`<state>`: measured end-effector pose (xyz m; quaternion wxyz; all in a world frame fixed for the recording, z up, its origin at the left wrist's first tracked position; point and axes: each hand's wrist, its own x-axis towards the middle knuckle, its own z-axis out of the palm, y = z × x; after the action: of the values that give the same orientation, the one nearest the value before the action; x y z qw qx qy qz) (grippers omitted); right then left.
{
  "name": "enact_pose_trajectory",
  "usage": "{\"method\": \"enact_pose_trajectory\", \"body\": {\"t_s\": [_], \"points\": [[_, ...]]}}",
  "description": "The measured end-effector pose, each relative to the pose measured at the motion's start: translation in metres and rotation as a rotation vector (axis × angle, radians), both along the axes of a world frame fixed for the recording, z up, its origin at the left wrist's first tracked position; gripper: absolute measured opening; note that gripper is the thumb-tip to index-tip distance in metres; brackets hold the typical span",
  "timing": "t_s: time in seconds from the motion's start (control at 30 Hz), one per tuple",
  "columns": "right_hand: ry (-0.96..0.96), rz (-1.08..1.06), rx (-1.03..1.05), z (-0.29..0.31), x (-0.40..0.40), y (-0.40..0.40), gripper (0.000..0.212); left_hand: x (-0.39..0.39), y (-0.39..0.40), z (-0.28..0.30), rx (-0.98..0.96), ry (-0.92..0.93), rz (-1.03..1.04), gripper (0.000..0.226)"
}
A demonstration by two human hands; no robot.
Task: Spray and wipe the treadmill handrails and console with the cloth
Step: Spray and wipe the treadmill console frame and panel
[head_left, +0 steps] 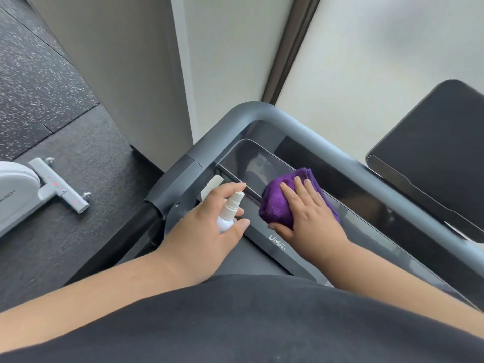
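While left hand (207, 226) grips bottle (229, 213); cloth (280, 203) under right hand (311, 216).

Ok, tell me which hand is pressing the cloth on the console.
The right hand, lying on the purple cloth against the dark console. The left hand instead grips the white spray bottle.

My left hand (207, 226) curls round what it grips, thumb forward; my right hand (309, 216) presses flat, fingers spread, both forearms bare.
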<state>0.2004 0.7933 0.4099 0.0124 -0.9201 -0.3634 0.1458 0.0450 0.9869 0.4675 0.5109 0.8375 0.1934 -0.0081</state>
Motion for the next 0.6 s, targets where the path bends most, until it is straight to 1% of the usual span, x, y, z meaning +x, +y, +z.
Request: {"method": "enact_pose_trajectory", "body": {"t_s": [0.07, 0.13, 0.23, 0.33, 0.4, 0.47, 0.6], "points": [[-0.019, -0.012, -0.023, -0.001, -0.001, 0.0, 0.095, -0.004, 0.012, -0.001, 0.008, -0.011, 0.022, 0.054], [-0.043, -0.02, -0.031, -0.003, 0.001, 0.016, 0.096, -0.007, 0.024, -0.001, 0.013, -0.021, 0.037, 0.054], [-0.05, -0.009, -0.002, -0.006, 0.011, 0.062, 0.096, -0.011, 0.035, -0.002, 0.012, -0.019, 0.046, 0.055], [-0.005, 0.021, 0.037, -0.008, 0.023, 0.114, 0.096, -0.014, 0.04, -0.004, 0.026, -0.021, 0.026, 0.057], [0.008, 0.018, 0.036, -0.009, 0.027, 0.134, 0.096, -0.016, 0.044, -0.005, 0.032, -0.02, 0.001, 0.057], [0.017, 0.01, 0.045, -0.006, 0.024, 0.133, 0.094, -0.016, 0.048, -0.005, 0.039, -0.023, -0.024, 0.057], [0.014, 0.018, 0.089, -0.003, 0.005, 0.093, 0.092, -0.017, 0.055, -0.003, 0.035, -0.038, -0.062, 0.056]]}}
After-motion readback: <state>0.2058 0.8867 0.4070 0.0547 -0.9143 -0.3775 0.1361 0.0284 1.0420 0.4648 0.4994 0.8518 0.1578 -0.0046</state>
